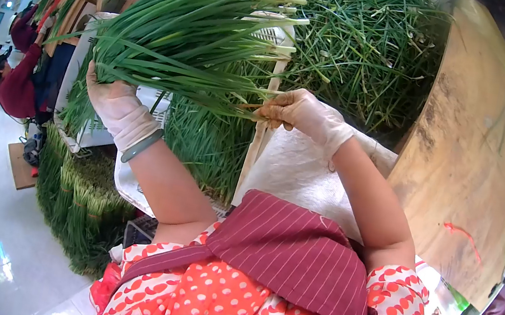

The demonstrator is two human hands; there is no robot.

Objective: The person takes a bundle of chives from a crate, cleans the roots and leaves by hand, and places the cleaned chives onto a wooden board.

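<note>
A large bunch of garlic chives (185, 39) lies across my left hand (117, 109), its green leaves to the left and its pale stem ends to the right. My left hand wears a thin whitish glove and is curled under the leafy part. At the lower edge of the stem ends, the gloved fingers of my right hand (309, 119) are pinched on a thin chive stem (249, 107). Below the bunch, more chives (201, 142) fill a white crate (133, 185).
A heap of loose chives (364, 49) lies behind my right hand, beside a wooden board (466, 160). Tied chive bundles (81, 202) stand on the floor at left. Farther left, a person in a dark red top (18, 88) works near another person (22, 29).
</note>
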